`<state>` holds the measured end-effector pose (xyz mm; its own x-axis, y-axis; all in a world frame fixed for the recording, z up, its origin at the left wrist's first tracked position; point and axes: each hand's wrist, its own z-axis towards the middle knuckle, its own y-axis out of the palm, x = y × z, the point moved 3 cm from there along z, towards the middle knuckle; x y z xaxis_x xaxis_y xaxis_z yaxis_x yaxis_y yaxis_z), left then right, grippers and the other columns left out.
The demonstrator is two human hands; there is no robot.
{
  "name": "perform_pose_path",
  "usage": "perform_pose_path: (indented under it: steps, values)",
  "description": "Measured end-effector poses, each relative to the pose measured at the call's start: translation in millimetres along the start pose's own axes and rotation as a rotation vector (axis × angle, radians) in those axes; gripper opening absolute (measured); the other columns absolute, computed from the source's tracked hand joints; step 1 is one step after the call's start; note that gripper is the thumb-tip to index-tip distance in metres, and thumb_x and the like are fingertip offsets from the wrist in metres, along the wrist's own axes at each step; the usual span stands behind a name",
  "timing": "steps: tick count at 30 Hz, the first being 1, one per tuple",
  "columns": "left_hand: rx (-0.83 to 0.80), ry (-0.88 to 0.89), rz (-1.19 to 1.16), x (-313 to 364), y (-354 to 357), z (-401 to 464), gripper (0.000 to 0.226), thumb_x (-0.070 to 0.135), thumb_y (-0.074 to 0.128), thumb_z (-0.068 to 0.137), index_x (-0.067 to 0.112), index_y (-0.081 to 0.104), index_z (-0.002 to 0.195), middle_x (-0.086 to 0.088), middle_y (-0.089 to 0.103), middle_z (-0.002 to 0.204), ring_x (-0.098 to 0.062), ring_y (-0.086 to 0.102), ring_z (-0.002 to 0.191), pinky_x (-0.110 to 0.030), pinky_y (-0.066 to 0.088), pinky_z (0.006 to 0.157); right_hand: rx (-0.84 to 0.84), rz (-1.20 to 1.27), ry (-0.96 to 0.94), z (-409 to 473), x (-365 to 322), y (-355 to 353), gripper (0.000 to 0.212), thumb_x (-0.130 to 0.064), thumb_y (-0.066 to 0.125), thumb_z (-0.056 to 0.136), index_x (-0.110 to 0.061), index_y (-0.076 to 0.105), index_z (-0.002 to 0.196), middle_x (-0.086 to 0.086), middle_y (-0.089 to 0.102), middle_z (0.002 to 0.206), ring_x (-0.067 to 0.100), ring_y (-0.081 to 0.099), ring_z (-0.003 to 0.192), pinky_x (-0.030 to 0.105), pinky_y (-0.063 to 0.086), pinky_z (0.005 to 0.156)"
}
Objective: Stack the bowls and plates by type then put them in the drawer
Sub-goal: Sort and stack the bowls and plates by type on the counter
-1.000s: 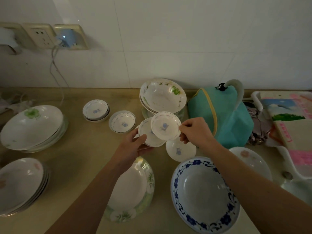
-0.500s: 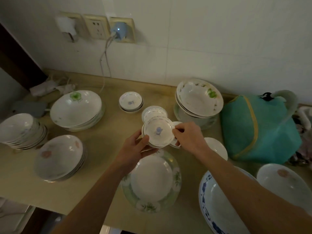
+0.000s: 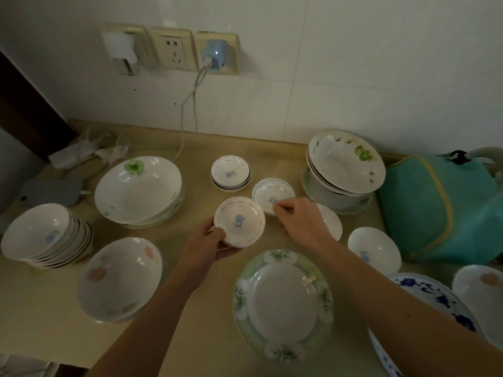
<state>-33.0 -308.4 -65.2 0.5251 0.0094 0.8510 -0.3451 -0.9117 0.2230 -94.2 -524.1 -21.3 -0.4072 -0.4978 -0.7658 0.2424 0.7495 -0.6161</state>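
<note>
Sorting the little dishes into one pile.
The left hand (image 3: 209, 244) held a small dish (image 3: 239, 221) mid-frame; the right hand (image 3: 300, 221) pinched the rim of another little dish (image 3: 268, 193) on the table (image 3: 190, 308). Next it likely needed stacking together.

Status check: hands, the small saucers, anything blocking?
Left hand holds small white blue-flower saucers. Right hand pinching another matching saucer's rim on beige counter. Two-saucer stack behind, path clear.

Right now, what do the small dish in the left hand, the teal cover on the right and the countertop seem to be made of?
Small dish in the left hand: likely glazed ceramic or porcelain; glossy white, printed blue motif, dotted rim.
Teal cover: looks like soft fabric; it creases, matte, with yellow piping.
Countertop: smooth beige surface with a dull sheen, maybe stone or laminate; cannot tell which.
</note>
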Motion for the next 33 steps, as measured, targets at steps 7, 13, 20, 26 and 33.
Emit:
perform_pose_path:
  steps: [7,13,20,26,33]
  values:
    - [0.017,-0.052,-0.014,-2.7,-27.3,11.3,0.044,-0.004,0.047,0.091,0.026,0.078,0.097,-0.005,0.078,0.1,-0.029,0.076,0.093,-0.04,0.062,0.07,-0.054,-0.449,-0.09,23.8,15.0,3.6,0.034,-0.023,0.065,0.097,-0.018,0.067,0.131,0.004,0.063,0.131,0.025,0.059,0.117,0.044,0.05,0.1]
    - [0.002,-0.06,-0.02,4.0,-34.5,13.7,0.04,-0.005,0.047,0.092,0.023,0.074,0.103,-0.006,0.078,0.099,-0.029,0.076,0.091,-0.038,0.062,0.068,-0.054,-0.567,-0.097,27.4,11.3,12.5,0.028,-0.022,0.063,0.099,-0.016,0.071,0.125,0.006,0.064,0.127,0.026,0.061,0.116,0.043,0.052,0.097]
    - [-0.004,-0.069,-0.033,9.7,-36.8,16.2,0.037,-0.004,0.047,0.094,0.02,0.071,0.109,-0.007,0.077,0.101,-0.029,0.076,0.092,-0.038,0.061,0.068,-0.061,-0.518,-0.159,33.9,8.5,17.8,0.014,-0.009,0.063,0.096,-0.01,0.077,0.099,0.008,0.066,0.109,0.024,0.062,0.101,0.039,0.053,0.091]
    - [-0.007,-0.077,-0.041,6.2,-36.2,16.9,0.037,-0.005,0.047,0.095,0.02,0.07,0.109,-0.011,0.075,0.107,-0.028,0.076,0.09,-0.036,0.062,0.067,0.123,-0.256,-0.106,34.7,-6.9,9.5,0.007,-0.013,0.061,0.098,-0.016,0.066,0.095,0.0,0.059,0.099,0.016,0.056,0.091,0.021,0.039,0.075]
    - [-0.044,-0.109,-0.07,9.1,-26.9,18.5,0.032,-0.002,0.05,0.095,0.013,0.068,0.118,-0.019,0.07,0.118,-0.034,0.073,0.099,-0.042,0.062,0.075,0.161,-0.034,-0.274,-1.8,-50.4,1.0,0.005,-0.006,0.061,0.097,-0.009,0.065,0.097,0.001,0.061,0.1,0.018,0.062,0.085,0.02,0.051,0.071]
